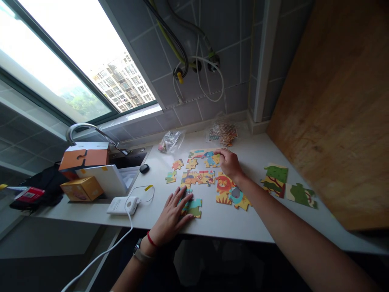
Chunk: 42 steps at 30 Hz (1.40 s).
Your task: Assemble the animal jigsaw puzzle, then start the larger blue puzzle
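My left hand lies with its fingers spread over teal and green jigsaw pieces near the counter's front edge. Further back, my right hand has its fingers curled, the fingertips pinching the right edge of a jigsaw piece with a blue animal. Between the hands runs a joined row of jigsaw pieces. A red lion piece and a teal-and-yellow piece lie below my right wrist. Loose on the left are an orange piece and a green-yellow piece.
Green tree pieces lie at the right, beside a wooden panel. Plastic bags with more pieces rest against the wall. A white power bank with a cable, a yellow box and a sink faucet are left.
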Motion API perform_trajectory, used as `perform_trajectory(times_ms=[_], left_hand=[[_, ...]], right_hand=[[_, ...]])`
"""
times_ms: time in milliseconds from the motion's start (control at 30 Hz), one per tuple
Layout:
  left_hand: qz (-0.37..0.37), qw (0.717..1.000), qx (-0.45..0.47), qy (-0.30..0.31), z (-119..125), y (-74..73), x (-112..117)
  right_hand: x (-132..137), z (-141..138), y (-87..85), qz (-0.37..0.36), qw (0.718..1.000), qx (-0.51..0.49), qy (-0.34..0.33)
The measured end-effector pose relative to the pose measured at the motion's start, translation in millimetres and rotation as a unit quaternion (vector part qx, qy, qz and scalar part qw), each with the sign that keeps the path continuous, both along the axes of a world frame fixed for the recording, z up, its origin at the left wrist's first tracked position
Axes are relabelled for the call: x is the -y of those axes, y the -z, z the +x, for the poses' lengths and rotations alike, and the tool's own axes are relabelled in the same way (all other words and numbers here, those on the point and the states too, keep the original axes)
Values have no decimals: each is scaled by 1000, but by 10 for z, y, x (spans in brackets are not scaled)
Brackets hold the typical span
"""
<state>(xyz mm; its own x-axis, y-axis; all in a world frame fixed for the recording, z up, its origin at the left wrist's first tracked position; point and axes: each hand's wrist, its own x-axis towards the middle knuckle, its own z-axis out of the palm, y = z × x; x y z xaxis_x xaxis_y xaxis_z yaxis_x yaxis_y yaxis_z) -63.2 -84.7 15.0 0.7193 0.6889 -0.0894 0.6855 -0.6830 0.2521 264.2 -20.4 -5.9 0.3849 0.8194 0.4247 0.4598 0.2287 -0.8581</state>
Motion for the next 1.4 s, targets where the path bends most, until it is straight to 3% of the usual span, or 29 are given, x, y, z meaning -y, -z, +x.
perform_trajectory(times_ms=[500,667,833,1000,1100,1200,1400], left_hand=[[-7,1000,4,2,72,-81,-186],[22,999,40,-22,231,-216,-527],[23,998,57,-32,584,-284,-965],[67,980,90,-164,913,-250,-1249],[67,979,36,-187,1019,-229,-1334],[72,979,-1,-189,1032,-226,-1373],[80,976,-38,-198,843,-248,-1381]], right_hand=[[-43,1,55,-42,999,-24,10],[-35,-20,48,-38,999,-11,1],[-6,-54,15,-17,1000,22,-9],[37,-118,-14,7,997,69,-44],[44,-129,-15,17,993,107,-55],[58,-137,-19,19,989,132,-61],[103,-206,-7,15,964,212,-160]])
